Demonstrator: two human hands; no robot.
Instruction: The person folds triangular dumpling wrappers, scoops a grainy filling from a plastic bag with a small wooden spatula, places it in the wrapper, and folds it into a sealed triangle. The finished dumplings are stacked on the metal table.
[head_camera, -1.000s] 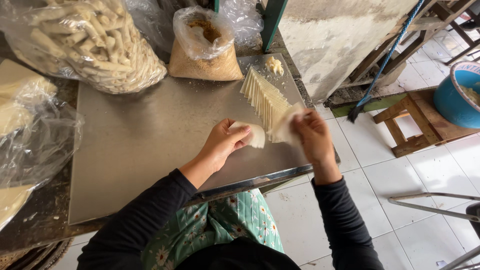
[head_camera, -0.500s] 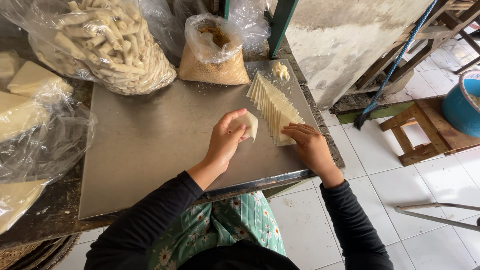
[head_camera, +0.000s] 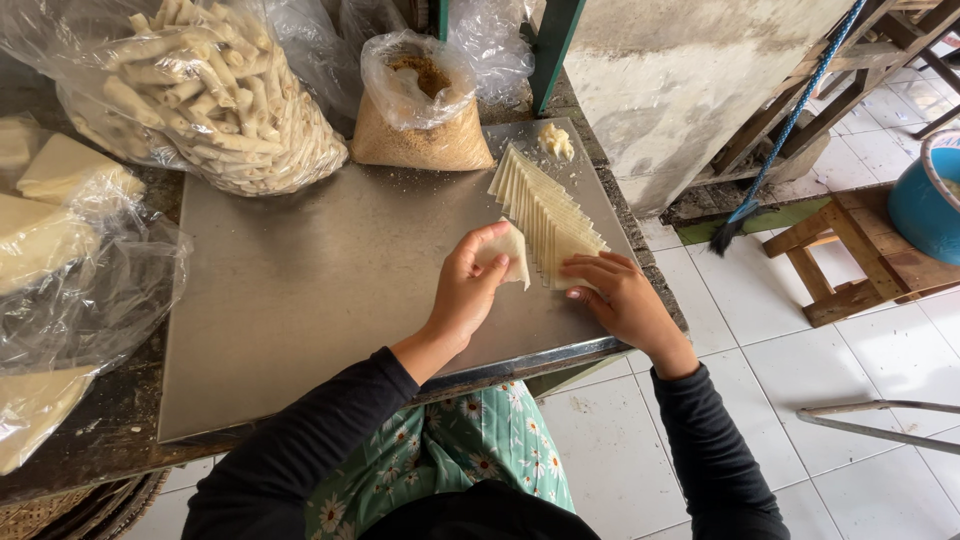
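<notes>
since a moment ago the right hand (head_camera: 622, 298) has settled flat on the near end of the wrapper row, while the left hand (head_camera: 468, 290) has kept its folded piece lifted beside it. at far left lie plastic bags of pale sheets (head_camera: 60, 230) on the dark worktop (head_camera: 95, 430); next, a clear bag of rolled pastries (head_camera: 205, 95) sits at the back of the steel sheet (head_camera: 320, 290). a bag of brown crumbs (head_camera: 420, 125) stands to its right. the left hand's fingers are clamped on a folded wrapper (head_camera: 510, 255), held just above the steel. the row of triangular wrappers (head_camera: 545, 215) fans beside it, the right hand's fingers spread and pressing its nearest end. a small lump of filling (head_camera: 555, 140) lies behind; a wooden stool (head_camera: 850, 255) and blue tub (head_camera: 925, 195) stand on the tiled floor.
</notes>
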